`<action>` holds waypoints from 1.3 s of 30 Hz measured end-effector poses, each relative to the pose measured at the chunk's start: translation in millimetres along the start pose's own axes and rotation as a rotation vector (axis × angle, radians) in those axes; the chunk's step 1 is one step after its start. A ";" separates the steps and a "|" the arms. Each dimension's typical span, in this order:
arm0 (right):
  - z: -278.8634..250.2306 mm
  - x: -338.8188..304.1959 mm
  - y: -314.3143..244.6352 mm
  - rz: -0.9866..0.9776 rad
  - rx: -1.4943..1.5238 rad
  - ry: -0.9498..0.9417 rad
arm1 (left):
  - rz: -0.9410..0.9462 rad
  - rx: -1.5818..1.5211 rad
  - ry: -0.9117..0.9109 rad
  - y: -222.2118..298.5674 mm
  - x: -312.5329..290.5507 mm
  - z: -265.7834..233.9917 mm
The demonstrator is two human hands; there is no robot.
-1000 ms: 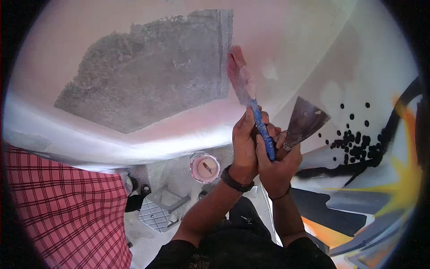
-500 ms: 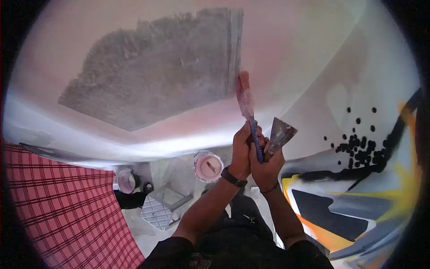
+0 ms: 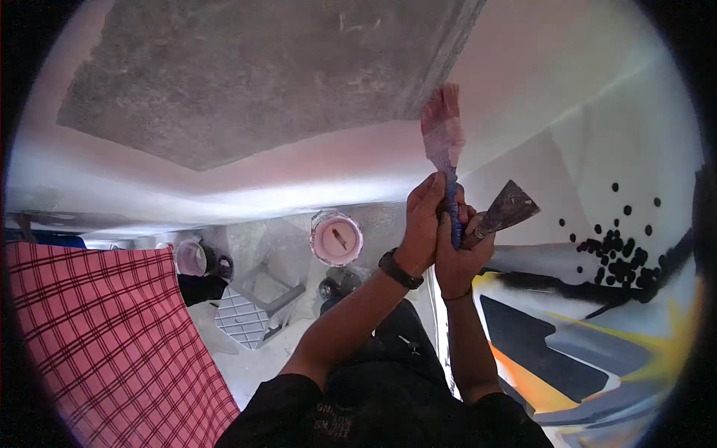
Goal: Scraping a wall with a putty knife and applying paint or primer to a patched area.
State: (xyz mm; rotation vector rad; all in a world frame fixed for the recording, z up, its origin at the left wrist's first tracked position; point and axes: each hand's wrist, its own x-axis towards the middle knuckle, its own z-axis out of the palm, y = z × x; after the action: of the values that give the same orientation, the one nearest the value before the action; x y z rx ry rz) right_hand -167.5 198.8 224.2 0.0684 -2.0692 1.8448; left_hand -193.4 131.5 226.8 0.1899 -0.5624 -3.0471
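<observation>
Head view shows the brush (image 3: 445, 123) almost upright ahead of you, its pink bristles beside the lower right corner of the grey patch (image 3: 246, 86); whether they touch the pale wall (image 3: 538, 82) can't be told. Your left hand (image 3: 423, 230) grips its blue handle, and your right hand (image 3: 458, 263) is closed on the scraper (image 3: 509, 207), its thumb seemingly against that handle too. Beyond your wrists, the bucket (image 3: 316, 245) stands on the floor, near the grey step stool (image 3: 240, 317).

Sharing a crowded grip, either tool could slip if your fingers loosen; a wrist turn could swing the blade's corner into paintwork, and bristles straying sideways might smear the patch.

Compared with half a second ago, the brush leans less leftward, the blade points further right, and the patch sits higher in view.
</observation>
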 end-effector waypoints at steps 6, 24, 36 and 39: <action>-1.7 -3.6 -13.1 0.079 -0.008 -0.040 | -0.130 0.064 0.077 5.4 -5.1 3.3; 1.5 -2.7 -2.6 -0.092 -0.179 -0.007 | -0.134 0.095 0.029 7.2 -5.1 -0.8; -0.9 -15.3 -37.5 -0.043 -0.059 0.030 | -0.136 0.103 0.030 18.7 -24.5 18.5; -1.2 -14.6 -51.0 -0.047 0.063 0.024 | -0.122 0.070 -0.012 25.8 -28.9 32.4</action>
State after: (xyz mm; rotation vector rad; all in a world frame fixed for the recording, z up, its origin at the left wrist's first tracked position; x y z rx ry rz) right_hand -139.6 189.6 268.4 0.1098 -1.9773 1.8733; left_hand -168.4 120.5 269.4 0.2167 -0.6832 -3.1503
